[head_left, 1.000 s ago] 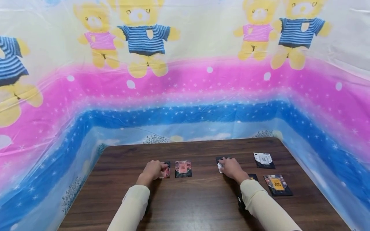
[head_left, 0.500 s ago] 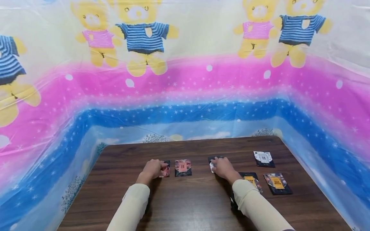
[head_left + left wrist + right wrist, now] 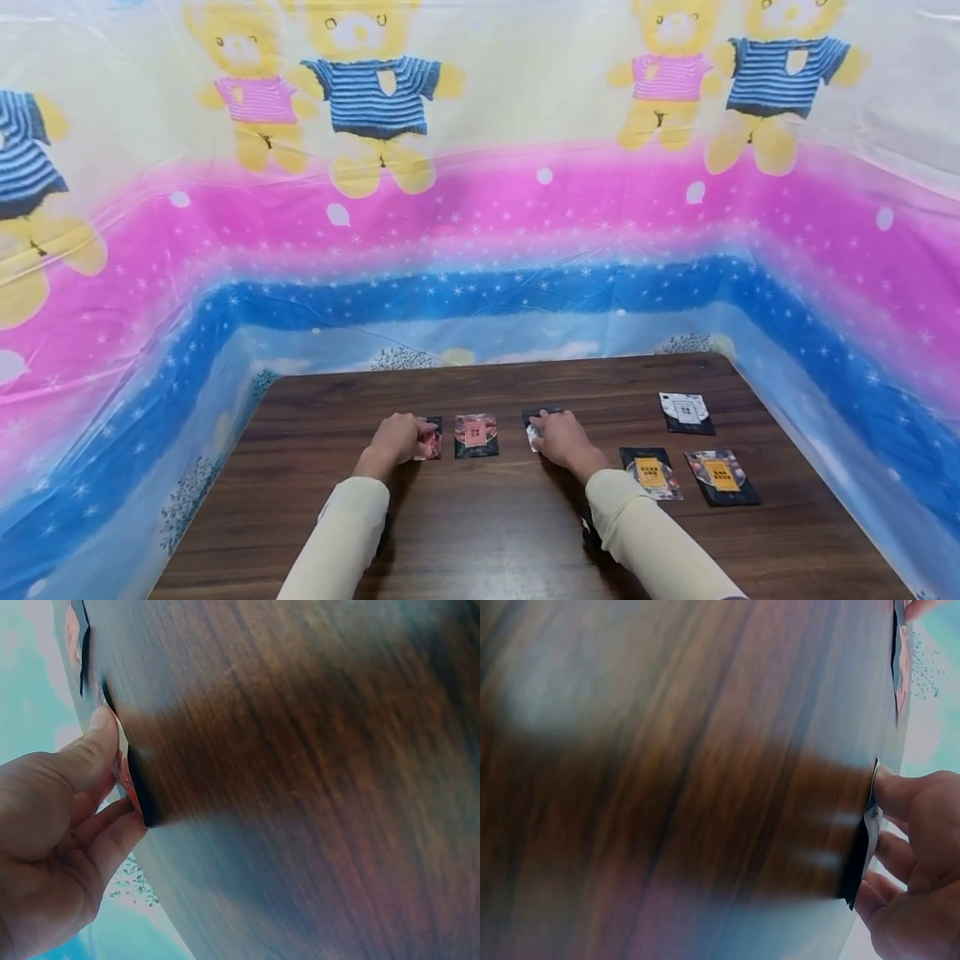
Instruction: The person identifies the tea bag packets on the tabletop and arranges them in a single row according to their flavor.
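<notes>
My left hand [image 3: 397,439] grips a flat black sachet with a red print [image 3: 432,447] on the table's left half. In the left wrist view the thumb and fingers lie at that sachet's edges [image 3: 137,791]. Right of it sits a similar sachet with a pink label [image 3: 476,433]. My right hand [image 3: 564,442] holds a black-and-white sachet [image 3: 532,434] close to the tabletop, a short gap right of the pink-labelled one. Thumb and fingertips are bent onto this sachet [image 3: 864,840] in the right wrist view. Both hands cover much of what they hold.
A white-and-black sachet [image 3: 687,414] lies at the table's back right. Nearer the front right are two sachets with orange labels, one left [image 3: 651,473] and one right [image 3: 722,477]. A teddy-bear printed cloth [image 3: 480,208] hangs behind the dark wooden table [image 3: 480,517].
My right hand has slid left with the black-and-white sachet, closer to the pink-labelled one. The left orange-labelled sachet has come out from behind my right arm. My left hand stays put.
</notes>
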Demonstrator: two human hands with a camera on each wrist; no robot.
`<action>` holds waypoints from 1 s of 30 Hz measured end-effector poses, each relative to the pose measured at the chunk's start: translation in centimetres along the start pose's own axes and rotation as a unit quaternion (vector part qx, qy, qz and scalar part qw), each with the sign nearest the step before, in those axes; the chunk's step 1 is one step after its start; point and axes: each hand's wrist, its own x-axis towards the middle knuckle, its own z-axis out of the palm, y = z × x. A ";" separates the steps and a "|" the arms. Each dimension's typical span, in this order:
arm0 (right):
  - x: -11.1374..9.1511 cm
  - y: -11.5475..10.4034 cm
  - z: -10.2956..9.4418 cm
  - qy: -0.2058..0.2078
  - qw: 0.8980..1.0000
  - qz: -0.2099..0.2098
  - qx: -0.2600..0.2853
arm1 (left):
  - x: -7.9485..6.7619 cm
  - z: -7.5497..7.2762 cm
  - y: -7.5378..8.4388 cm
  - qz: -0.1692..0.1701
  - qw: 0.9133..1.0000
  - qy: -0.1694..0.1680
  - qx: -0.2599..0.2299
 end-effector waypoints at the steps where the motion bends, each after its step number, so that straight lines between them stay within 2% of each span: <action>1: 0.0 -0.2 0.0 0.001 1.000 -0.003 -0.002 | 0.0 0.0 0.0 -0.001 1.000 -0.001 -0.001; 8: 0.0 -1.6 0.4 0.018 0.999 -0.021 -0.024 | 0.1 0.1 -0.2 -0.006 1.000 -0.002 -0.005; 18: 0.0 -2.8 0.5 0.021 0.999 -0.033 -0.020 | -0.1 -0.2 0.0 -0.009 1.000 0.000 -0.003; 30: 0.0 -3.0 0.6 0.011 1.000 -0.022 -0.014 | 0.0 0.2 -0.3 -0.001 1.000 -0.001 -0.002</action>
